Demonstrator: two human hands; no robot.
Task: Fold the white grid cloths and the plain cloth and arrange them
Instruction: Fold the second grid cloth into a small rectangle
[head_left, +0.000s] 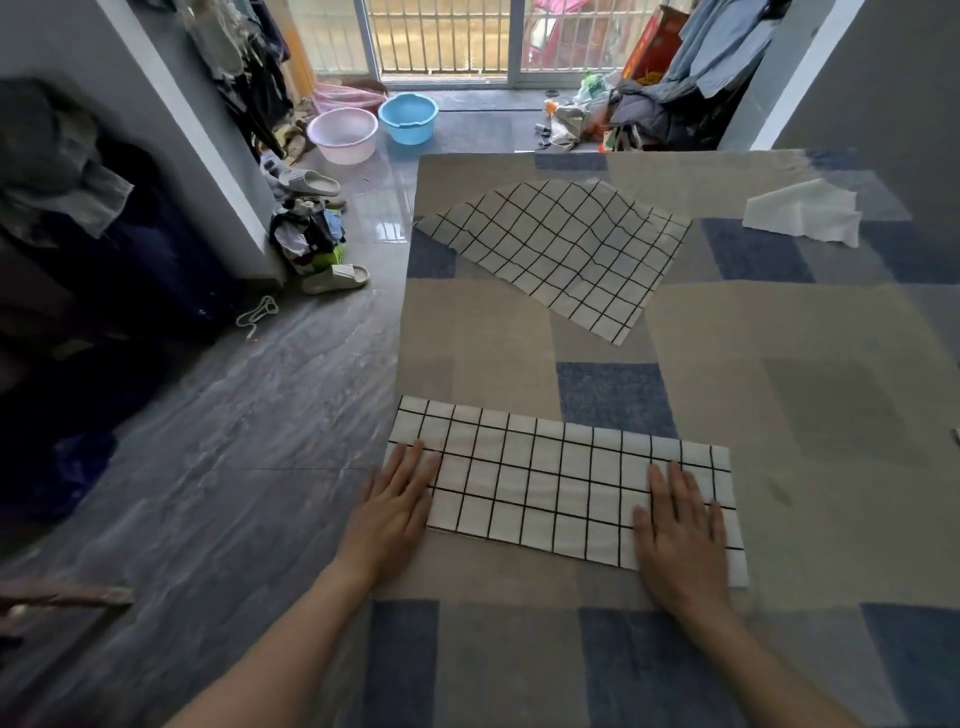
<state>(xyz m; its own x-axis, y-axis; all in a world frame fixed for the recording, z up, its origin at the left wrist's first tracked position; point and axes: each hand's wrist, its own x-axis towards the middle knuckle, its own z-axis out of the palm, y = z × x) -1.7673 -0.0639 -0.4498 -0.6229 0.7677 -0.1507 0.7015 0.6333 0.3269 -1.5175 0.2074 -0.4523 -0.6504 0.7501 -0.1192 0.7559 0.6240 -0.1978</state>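
L hand (397, 506) lies flat, palm down, fingers straight and together, no grip closed: it presses the left end of the folded grid cloth (550, 491), heel of palm off the cloth edge. R hand (680, 535) same, flat and spread open on the right end, pinching nothing. Folded cloth is a long strip at near edge of the patchwork worktop (779, 364). Farther back, second grid cloth (561, 249) lies unfolded, rumpled. Plain cloth (802, 213) crumpled, far right, well apart.

Flat hands (395, 506) on folded grid cloth (550, 488)
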